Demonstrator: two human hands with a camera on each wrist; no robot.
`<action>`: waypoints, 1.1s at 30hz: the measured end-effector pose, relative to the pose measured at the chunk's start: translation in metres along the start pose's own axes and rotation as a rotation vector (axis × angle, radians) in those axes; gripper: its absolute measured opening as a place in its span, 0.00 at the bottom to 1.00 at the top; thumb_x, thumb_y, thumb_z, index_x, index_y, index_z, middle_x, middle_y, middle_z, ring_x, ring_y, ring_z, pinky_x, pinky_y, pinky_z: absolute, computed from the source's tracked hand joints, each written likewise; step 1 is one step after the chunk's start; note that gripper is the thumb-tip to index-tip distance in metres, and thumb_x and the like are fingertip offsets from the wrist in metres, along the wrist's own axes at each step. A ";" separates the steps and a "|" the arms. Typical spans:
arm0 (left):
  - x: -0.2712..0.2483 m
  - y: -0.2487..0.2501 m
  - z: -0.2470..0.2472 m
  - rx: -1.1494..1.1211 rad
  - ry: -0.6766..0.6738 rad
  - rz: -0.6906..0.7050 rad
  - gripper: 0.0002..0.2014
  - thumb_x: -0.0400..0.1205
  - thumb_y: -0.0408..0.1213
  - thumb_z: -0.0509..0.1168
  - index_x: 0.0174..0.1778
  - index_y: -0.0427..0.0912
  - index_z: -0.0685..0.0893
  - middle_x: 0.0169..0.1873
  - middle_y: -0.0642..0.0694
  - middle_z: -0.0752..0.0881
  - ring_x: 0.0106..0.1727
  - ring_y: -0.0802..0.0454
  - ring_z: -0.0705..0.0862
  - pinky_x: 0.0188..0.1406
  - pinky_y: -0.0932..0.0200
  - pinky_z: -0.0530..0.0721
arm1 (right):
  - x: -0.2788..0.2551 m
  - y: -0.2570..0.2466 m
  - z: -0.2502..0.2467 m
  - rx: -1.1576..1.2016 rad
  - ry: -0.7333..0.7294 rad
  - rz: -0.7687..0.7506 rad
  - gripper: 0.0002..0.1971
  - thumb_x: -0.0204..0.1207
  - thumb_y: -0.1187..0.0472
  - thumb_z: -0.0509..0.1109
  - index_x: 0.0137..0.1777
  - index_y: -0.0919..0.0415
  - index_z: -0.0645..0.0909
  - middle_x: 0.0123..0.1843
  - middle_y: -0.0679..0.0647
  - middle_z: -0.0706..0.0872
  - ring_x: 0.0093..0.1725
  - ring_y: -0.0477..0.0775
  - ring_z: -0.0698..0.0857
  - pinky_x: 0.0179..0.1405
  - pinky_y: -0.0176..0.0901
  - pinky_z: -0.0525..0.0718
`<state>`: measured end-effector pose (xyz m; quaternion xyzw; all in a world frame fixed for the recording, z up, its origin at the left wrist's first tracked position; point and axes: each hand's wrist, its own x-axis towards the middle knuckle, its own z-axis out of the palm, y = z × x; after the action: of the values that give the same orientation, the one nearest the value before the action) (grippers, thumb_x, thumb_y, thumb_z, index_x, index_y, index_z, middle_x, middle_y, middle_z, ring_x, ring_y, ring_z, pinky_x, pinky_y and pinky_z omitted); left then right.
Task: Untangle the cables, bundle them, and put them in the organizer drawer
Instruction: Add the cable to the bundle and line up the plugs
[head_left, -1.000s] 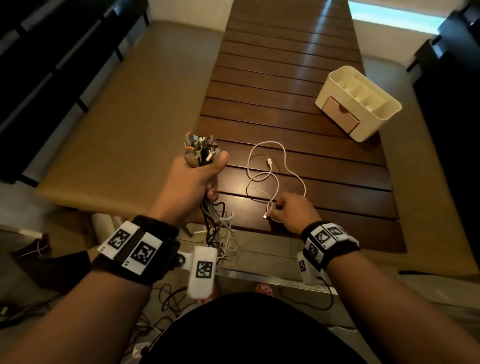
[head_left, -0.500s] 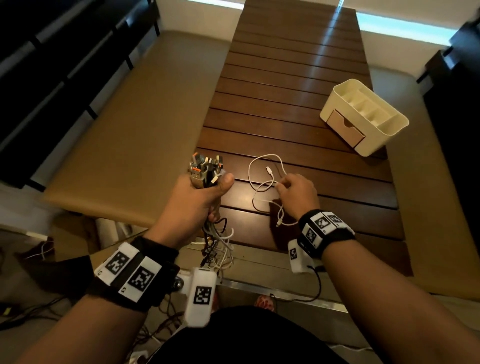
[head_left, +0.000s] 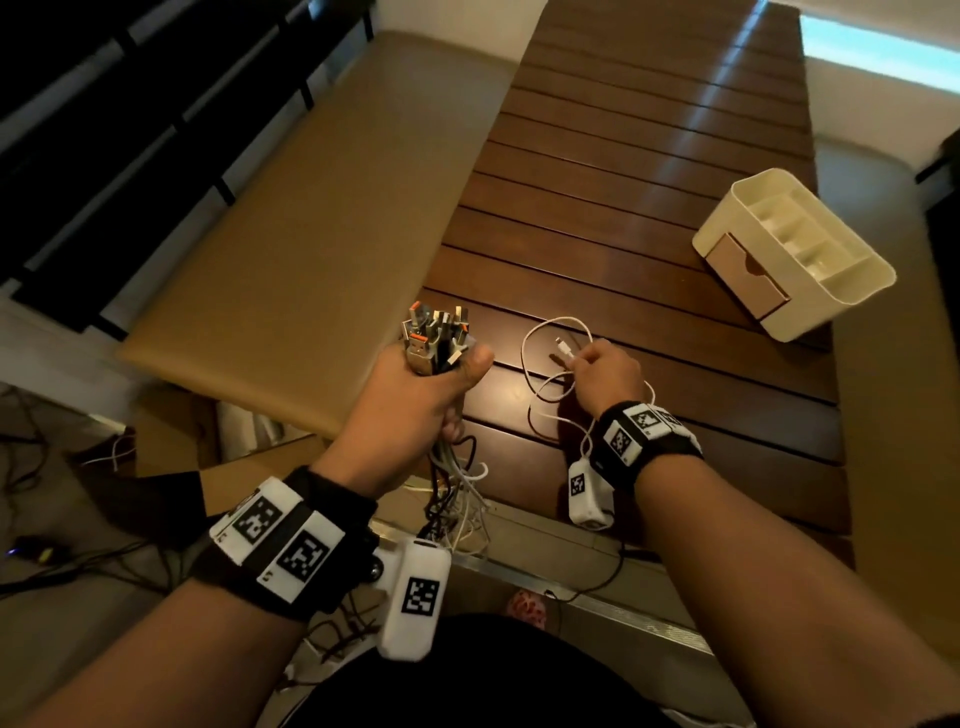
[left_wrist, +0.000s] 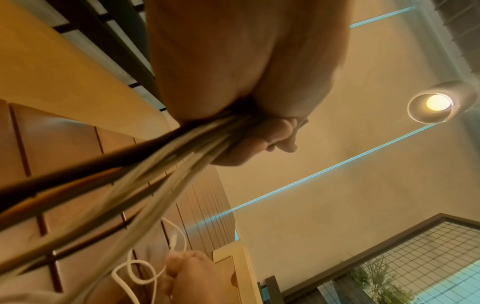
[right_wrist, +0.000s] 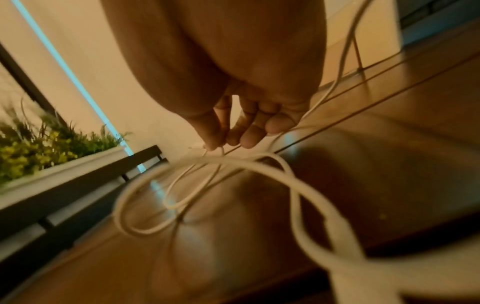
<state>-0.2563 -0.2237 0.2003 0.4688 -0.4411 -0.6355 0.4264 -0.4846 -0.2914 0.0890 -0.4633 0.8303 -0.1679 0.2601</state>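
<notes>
My left hand (head_left: 415, 395) grips a bundle of cables (head_left: 435, 338) upright in its fist, plugs sticking out on top. Their black and white tails (left_wrist: 109, 185) hang below the fist past the table's near edge. My right hand (head_left: 605, 374) pinches a thin white cable (head_left: 535, 358) near its small connector (head_left: 562, 345), just above the table. The cable's loops (right_wrist: 207, 185) hang under the fingers (right_wrist: 249, 135) and trail back under the wrist. The cream organizer (head_left: 800, 254) stands at the right of the table, its tan drawer (head_left: 743, 275) closed and facing me.
The dark slatted wooden table (head_left: 649, 156) runs away from me between tan padded benches (head_left: 311, 208). More cables lie on the floor (head_left: 62, 566) at lower left. A lit ceiling lamp (left_wrist: 439, 102) and a planter (right_wrist: 52, 148) show in the wrist views.
My right hand has moved forward from the table's near edge to the white cable's connector and lifted it, drawing the loops together. The left hand keeps the bundle steady.
</notes>
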 end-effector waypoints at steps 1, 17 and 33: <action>0.002 0.000 0.001 -0.011 0.017 -0.001 0.11 0.77 0.45 0.71 0.35 0.46 0.77 0.18 0.52 0.68 0.18 0.55 0.67 0.21 0.60 0.72 | -0.002 -0.001 -0.002 0.098 0.001 0.006 0.07 0.83 0.54 0.68 0.43 0.52 0.83 0.49 0.54 0.88 0.49 0.57 0.86 0.47 0.51 0.85; -0.007 0.018 0.057 -0.040 0.047 0.137 0.12 0.82 0.41 0.71 0.35 0.42 0.81 0.22 0.50 0.69 0.22 0.55 0.66 0.19 0.61 0.67 | -0.143 -0.053 -0.081 1.162 -0.156 -0.467 0.08 0.78 0.73 0.71 0.54 0.64 0.87 0.48 0.54 0.92 0.49 0.49 0.90 0.48 0.37 0.86; -0.030 0.063 0.061 0.031 -0.143 0.405 0.09 0.85 0.35 0.67 0.39 0.39 0.78 0.25 0.50 0.76 0.25 0.52 0.73 0.24 0.58 0.72 | -0.159 -0.051 -0.112 1.150 -0.384 -0.700 0.21 0.81 0.75 0.65 0.65 0.50 0.70 0.39 0.57 0.83 0.42 0.55 0.84 0.47 0.48 0.87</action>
<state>-0.3014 -0.2009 0.2773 0.3308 -0.5652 -0.5617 0.5056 -0.4464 -0.1771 0.2506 -0.5141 0.3509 -0.5696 0.5367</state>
